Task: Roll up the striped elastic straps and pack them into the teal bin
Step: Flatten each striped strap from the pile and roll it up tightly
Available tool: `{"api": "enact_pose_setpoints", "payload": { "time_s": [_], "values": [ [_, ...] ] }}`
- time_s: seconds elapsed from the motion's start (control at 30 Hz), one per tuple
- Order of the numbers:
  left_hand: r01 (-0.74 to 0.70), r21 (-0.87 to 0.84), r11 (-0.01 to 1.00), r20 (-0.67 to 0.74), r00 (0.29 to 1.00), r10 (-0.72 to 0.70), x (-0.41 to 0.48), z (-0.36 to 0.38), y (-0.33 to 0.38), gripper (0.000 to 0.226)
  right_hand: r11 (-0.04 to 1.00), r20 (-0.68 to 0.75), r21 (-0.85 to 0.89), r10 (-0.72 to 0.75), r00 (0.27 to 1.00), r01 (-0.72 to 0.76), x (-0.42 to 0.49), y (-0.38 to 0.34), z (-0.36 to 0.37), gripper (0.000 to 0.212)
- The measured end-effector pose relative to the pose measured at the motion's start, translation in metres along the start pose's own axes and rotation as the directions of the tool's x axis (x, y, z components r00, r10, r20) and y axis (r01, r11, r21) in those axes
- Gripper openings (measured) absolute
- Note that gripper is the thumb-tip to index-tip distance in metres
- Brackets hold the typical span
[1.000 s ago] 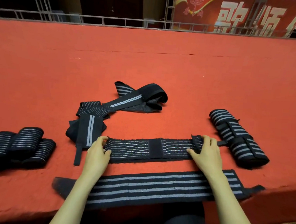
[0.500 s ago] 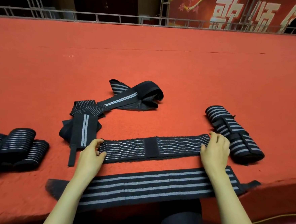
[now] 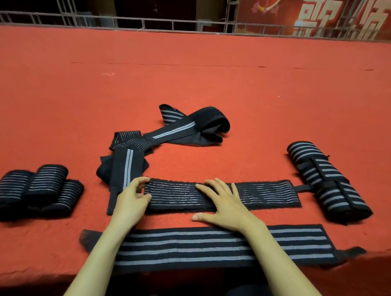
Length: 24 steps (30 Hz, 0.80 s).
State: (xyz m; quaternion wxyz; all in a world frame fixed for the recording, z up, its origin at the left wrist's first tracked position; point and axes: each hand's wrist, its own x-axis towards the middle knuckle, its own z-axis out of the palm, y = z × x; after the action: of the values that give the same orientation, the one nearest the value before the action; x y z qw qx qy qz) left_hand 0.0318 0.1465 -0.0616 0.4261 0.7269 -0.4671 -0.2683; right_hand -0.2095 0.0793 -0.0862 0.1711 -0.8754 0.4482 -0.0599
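Table (image 3: 43,252), red cloth cover, with its near edge running across the bottom of the view.

Wide-stripe strap (image 3: 217,248): flat and unrolled, lying lengthwise right along that near edge. Both forearms cross over it.

Fine-stripe strap (image 3: 267,194): flat and unrolled, just beyond the wide one and parallel to it, with a strip of bare cloth between them.

Left hand (image 3: 132,197): fingers and thumb curled onto the left end of the fine-stripe strap, pinching it.

Right hand (image 3: 225,207): flat with fingers spread, pressing the middle of the same strap and grasping nothing. Its thumb lies on the cloth.

Left rolls (image 3: 32,189): a cluster of rolled straps, touching one another, well apart from the hands.

Right roll (image 3: 326,180): a fat wide-striped roll lying at an angle, just beside the fine-stripe strap's right end.

Loose straps (image 3: 167,136): a tangled heap behind the left hand.

Beyond the heap the red cloth runs open and bare to the far edge.

Railing (image 3: 152,23): grey metal, along the far edge.

Banner (image 3: 338,16): red with large white Chinese characters, cut off by the frame and not fully readable.
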Motion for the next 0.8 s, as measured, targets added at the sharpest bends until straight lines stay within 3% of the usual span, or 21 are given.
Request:
{"api": "enact_pose_setpoints", "payload": {
  "time_s": [0.1, 0.5, 0.63, 0.7, 0.8],
  "values": [
    [0.025, -0.015, 1.000, 0.007, 1.000, -0.025, 0.002, -0.002, -0.002, 0.040, 0.999, 0.001, -0.044, 0.005, 1.000, -0.005, -0.001, 0.003, 0.000, 0.094],
    [-0.014, 0.323, 0.946, -0.049, 0.998, 0.031, -0.003, 0.013, -0.002, 0.042, 0.998, 0.014, 0.036, 0.046, 0.999, -0.046, 0.000, 0.001, -0.005, 0.065],
    [0.030, 0.323, 0.946, -0.067, 0.998, -0.009, -0.001, 0.010, -0.005, 0.039, 0.998, 0.013, 0.010, 0.068, 0.998, -0.069, 0.006, -0.012, -0.010, 0.066],
    [0.061, 0.336, 0.940, -0.078, 0.996, -0.036, -0.002, 0.009, -0.008, 0.040, 0.999, -0.041, -0.038, 0.014, 0.999, -0.015, 0.011, -0.021, -0.011, 0.062],
    [0.083, 0.356, 0.931, -0.088, 0.995, -0.055, -0.003, 0.010, -0.009, 0.041, 0.992, -0.072, 0.032, -0.121, 0.990, 0.124, 0.018, -0.039, -0.006, 0.049]
  ]
}}
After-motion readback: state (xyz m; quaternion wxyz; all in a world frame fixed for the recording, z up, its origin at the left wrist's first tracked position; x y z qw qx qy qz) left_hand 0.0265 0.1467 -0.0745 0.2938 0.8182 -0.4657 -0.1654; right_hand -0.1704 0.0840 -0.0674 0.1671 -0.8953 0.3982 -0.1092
